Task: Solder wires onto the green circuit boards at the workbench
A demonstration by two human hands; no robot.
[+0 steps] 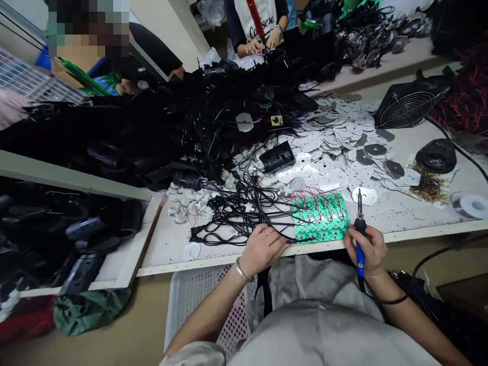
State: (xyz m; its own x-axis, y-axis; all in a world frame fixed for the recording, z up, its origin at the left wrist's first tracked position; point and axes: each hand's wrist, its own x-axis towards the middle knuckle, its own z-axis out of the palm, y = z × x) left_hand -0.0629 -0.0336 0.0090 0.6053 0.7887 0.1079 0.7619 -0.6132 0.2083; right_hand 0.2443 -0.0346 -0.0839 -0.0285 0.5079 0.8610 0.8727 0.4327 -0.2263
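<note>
My right hand [368, 250] is closed around a soldering iron [360, 259] with a blue handle, its metal tip pointing up and away from me. Beside it on the bench lies a panel of green circuit boards [322, 217], with thin red wires along its far side and black cord ends across its left part. At the panel's near left corner, my left hand [265, 250] has its fingers curled together on a black power cord [295, 240]; the fingertips are partly hidden. More looped black cords with plugs [224, 226] spread out to the left of the panel.
White and grey plates [328, 147] are heaped behind the panel. Farther right are a fan with a wire guard [409, 107], a dark dish [436, 155] and a solder spool [473, 206]. Black housings [276, 156] pile up at the back. Two people work opposite. A white basket [190, 300] sits below.
</note>
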